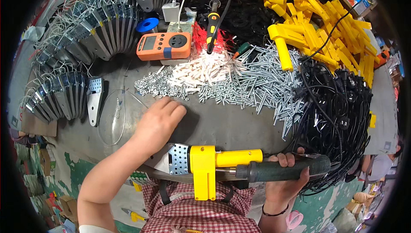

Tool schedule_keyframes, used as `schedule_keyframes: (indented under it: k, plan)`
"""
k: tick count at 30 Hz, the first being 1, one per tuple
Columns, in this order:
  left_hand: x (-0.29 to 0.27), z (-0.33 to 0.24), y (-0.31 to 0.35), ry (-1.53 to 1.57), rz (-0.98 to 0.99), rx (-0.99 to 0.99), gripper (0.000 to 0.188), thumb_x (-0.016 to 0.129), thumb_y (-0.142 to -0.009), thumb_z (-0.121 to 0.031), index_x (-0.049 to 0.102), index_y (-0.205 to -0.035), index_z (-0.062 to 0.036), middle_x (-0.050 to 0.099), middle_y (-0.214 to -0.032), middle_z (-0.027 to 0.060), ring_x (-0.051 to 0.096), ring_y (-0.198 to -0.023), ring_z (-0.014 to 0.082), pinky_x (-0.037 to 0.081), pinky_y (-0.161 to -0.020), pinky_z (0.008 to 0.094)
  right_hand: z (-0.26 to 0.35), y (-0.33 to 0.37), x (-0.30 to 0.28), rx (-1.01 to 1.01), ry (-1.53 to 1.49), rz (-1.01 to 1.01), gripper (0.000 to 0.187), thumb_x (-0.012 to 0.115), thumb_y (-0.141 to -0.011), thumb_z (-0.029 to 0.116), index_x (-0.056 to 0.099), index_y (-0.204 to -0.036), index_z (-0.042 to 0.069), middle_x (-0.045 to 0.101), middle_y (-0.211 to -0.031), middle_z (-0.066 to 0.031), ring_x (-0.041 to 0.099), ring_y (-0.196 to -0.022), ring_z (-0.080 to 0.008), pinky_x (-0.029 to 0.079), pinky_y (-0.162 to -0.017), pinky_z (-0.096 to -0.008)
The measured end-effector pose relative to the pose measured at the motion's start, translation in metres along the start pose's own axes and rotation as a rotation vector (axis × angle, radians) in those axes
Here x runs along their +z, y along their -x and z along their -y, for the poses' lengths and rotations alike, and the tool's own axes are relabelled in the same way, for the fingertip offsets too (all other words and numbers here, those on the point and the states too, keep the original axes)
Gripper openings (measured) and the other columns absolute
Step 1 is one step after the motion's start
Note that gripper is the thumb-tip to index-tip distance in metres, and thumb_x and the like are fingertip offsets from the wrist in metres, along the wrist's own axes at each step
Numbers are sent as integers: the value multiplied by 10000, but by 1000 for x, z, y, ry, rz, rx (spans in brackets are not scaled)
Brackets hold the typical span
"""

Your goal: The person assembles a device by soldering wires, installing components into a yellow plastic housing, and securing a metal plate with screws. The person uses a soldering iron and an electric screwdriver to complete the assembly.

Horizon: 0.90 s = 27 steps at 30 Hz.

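Observation:
My right hand [284, 171] is wrapped around a dark electric screwdriver [274, 169], held level. Its bit points left and meets the yellow housing of a tool [204, 169] with a yellow handle and a perforated metal guard, lying at the bench's front edge. My left hand [160, 119] is closed, fingers bent down just in front of a pile of small nuts [156, 84]; whatever is in its fingertips is hidden. Beyond lie heaped silver screws [269, 79] and small whitish pieces [203, 68].
Rows of metal plates with wires [64, 94] fill the left; one single plate [95, 100] stands apart. An orange meter [164, 46], a soldering iron [212, 27] and a blue spool [147, 25] are behind. Yellow plastic parts [325, 32] and black cables [342, 113] crowd the right.

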<state>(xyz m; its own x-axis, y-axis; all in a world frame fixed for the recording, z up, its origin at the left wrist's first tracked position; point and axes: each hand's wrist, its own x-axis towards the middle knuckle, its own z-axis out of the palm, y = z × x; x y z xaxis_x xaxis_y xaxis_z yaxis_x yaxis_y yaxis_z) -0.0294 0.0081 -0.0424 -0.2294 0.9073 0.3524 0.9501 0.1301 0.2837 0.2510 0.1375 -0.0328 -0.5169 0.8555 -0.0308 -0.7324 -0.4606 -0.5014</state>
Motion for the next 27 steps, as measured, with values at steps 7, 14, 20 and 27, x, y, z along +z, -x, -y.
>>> schedule_keyframes:
  k: [7,14,20,27]
  plan:
    - [-14,-1,-1,45,21,41,260,642,-612,55,540,-830,-42,562,-826,106,561,-803,296,470,-707,385,-3,-1,5,-23,4,-94,442,541,-863,317,425,-1241,119,523,-828,-43,480,-828,-187,355,-887,-393]
    - [-30,23,55,-307,19,-252,337,662,-611,46,561,-920,-45,583,-930,124,568,-897,311,467,-766,390,-2,-3,3,-1,13,-64,436,544,-872,317,420,-1235,110,518,-841,-40,478,-836,-186,359,-887,-382]
    - [-37,27,56,-162,101,-280,299,653,-644,44,518,-900,-32,572,-892,116,562,-862,313,478,-739,399,-3,-3,6,-7,8,-7,406,524,-881,277,437,-1229,86,442,-830,-18,426,-821,-150,341,-830,-330]
    - [-40,13,57,-52,1,-215,225,660,-648,32,554,-827,-54,611,-840,76,593,-824,280,493,-689,373,-2,-3,9,-8,36,-61,411,519,-885,292,428,-1230,88,419,-834,-21,414,-824,-156,341,-863,-342]
